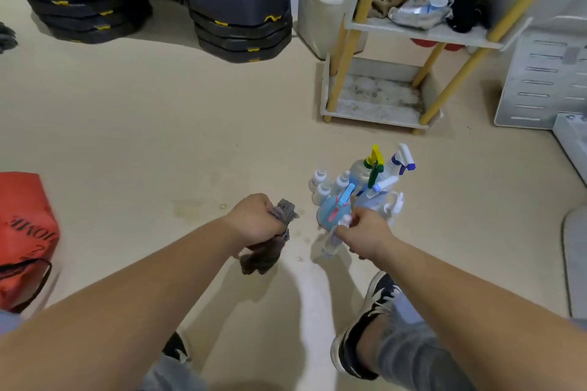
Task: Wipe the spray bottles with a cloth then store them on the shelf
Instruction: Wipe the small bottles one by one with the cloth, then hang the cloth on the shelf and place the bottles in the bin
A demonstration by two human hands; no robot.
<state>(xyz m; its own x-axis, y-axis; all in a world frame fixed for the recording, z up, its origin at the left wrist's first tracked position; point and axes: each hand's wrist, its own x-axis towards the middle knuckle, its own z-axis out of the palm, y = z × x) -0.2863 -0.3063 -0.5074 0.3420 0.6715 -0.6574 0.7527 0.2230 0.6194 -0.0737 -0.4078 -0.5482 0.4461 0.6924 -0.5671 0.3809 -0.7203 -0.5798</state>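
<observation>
Floor (158, 136) by the shelf (378, 105): wiping step, about to start.
The small bottle (332, 243) is pinched in the right hand (365, 235), just before the other bottles (374, 178); the left hand (257, 219), beside it, squeezes the cloth (259, 259). Next, probably: rub them together.

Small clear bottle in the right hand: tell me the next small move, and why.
Probably bring the grey cloth across to the small clear bottle and start wiping. The left hand grips the cloth, the right hand holds the bottle, and a gap separates them, so nothing is being wiped yet.
</observation>
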